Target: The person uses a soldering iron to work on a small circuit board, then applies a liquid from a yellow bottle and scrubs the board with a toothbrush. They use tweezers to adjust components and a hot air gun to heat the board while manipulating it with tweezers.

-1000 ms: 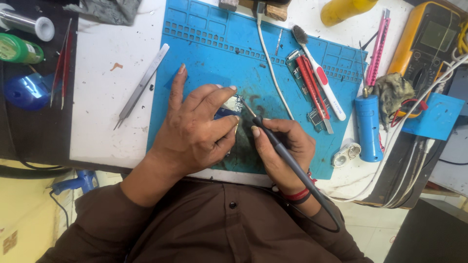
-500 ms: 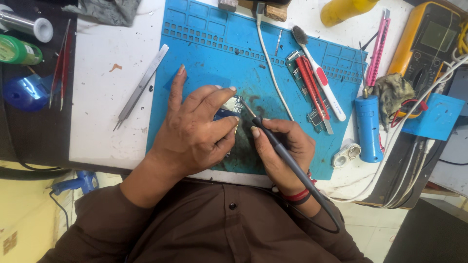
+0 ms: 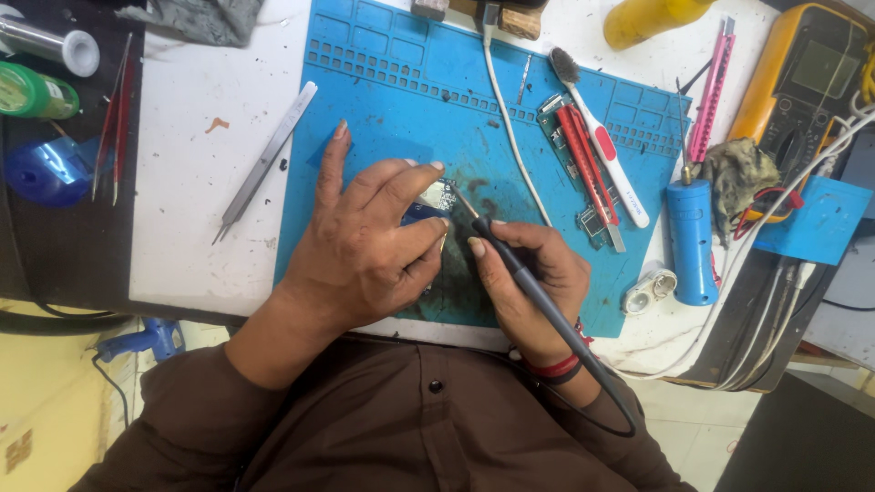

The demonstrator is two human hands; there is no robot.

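Small circuit board (image 3: 436,202) lies on the blue mat (image 3: 383,91) near its front edge, mostly hidden under the left hand (image 3: 365,246), whose fingers press down on it, index spread away. Right hand (image 3: 529,282) pinches a grey soldering iron (image 3: 510,260) like a pen, tip touching the board. Board looks light, stiff, fragile; best held by its edges. Steel tweezers (image 3: 264,164) lie on the bench left of the mat

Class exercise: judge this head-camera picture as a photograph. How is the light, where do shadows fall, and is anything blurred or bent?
Head view: even, soft light; faint shadow under the left hand on the blue mat; right hand and soldering iron sharp, no motion blur; slight glare on the white bench; edges bow a little from the wide lens.
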